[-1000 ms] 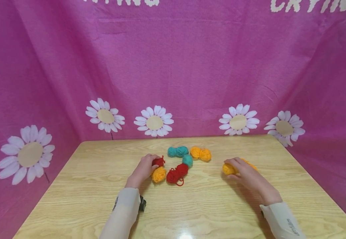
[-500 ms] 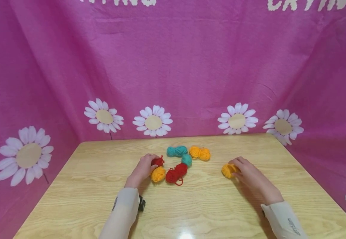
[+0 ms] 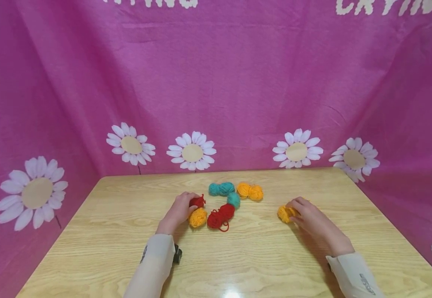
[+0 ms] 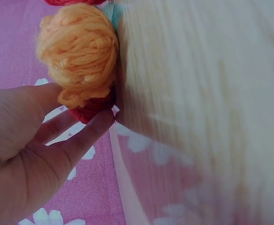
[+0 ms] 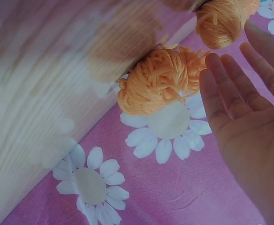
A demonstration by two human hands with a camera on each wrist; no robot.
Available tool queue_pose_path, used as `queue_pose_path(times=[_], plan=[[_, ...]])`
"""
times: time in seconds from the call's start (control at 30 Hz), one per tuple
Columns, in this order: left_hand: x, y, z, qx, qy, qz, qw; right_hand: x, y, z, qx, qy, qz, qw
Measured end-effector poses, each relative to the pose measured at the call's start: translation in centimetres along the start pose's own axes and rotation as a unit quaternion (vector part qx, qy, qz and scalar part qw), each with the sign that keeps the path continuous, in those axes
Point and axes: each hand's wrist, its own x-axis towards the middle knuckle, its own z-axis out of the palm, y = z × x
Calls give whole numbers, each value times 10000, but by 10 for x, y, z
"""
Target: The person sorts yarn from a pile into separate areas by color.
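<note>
My left hand (image 3: 179, 209) holds a small red yarn ball (image 3: 198, 201) on the table's left side, thumb and fingers around it. Against that ball, nearer me, lies a yellow yarn ball (image 4: 80, 51), beside the thumb in the left wrist view. To the right, my right hand (image 3: 307, 215) is at a yellow yarn ball (image 3: 284, 214). Its fingers are straight in the right wrist view, the fingertips right at the loose loops of a yellow yarn bundle (image 5: 158, 82). Another yellow ball (image 5: 219, 26) shows by the thumb. The hand partly hides this yarn in the head view.
Between the hands lie a red yarn bundle (image 3: 221, 215) with a loose strand, a pale teal ball (image 3: 233, 200), a teal skein (image 3: 221, 189) and a yellow skein (image 3: 250, 191). A pink flowered cloth (image 3: 238, 95) hangs behind the wooden table (image 3: 216, 256).
The right hand has shifted slightly, uncovering more of the yellow yarn at its left. The yellow end seen beyond its knuckles earlier is now hidden. The left hand stays at the red ball.
</note>
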Motion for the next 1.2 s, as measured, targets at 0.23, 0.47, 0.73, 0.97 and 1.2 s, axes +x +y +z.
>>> queue_pose_path(times=[0.23,0.47,0.73,0.97,1.2], plan=[[1,-2,0,0,23,56,10000,4,0,2,-183,107,-101,9997],[1,-1,-1,13,25,105,9999,8,-2,4,-206,138,-157,9996],[1,-1,-1,-27,21,107,9999,16,-5,7,-206,62,-38,9998],[1,-2,-1,-17,55,123,9999,28,-8,12,-89,74,-56,9999],[3,-5,1,71,228,395,9989,40,-13,16,30,54,-119,9999]])
